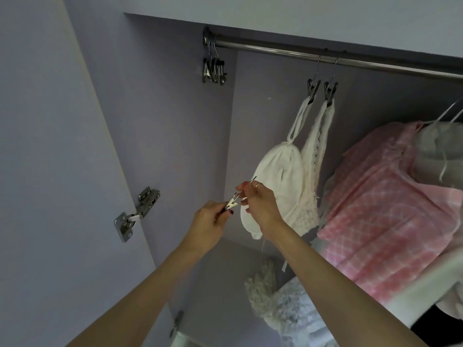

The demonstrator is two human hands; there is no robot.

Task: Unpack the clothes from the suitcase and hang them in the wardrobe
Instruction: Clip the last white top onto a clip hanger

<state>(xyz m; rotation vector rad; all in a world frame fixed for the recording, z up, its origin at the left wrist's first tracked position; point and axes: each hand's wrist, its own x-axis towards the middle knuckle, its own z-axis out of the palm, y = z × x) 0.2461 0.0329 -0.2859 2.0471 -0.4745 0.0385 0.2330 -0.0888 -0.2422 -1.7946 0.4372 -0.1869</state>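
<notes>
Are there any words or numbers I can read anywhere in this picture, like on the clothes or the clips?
None: no words, labels or numbers can be read in this view.
The metal clip hanger in the hands: no writing shows.
The white top and the pink checked garment: no tag or print visible.
The door hinge: any stamped marks are too small to read.

Setting: home, inside of a bedroom wardrobe. Evidence: lilac panels and open door (50, 146) on a metal hinge (136, 214); steel hanging rail (275, 50); spare clip hangers (214, 68); white tops (283, 176) and pink checked garment (375, 209) hanging from it.
</notes>
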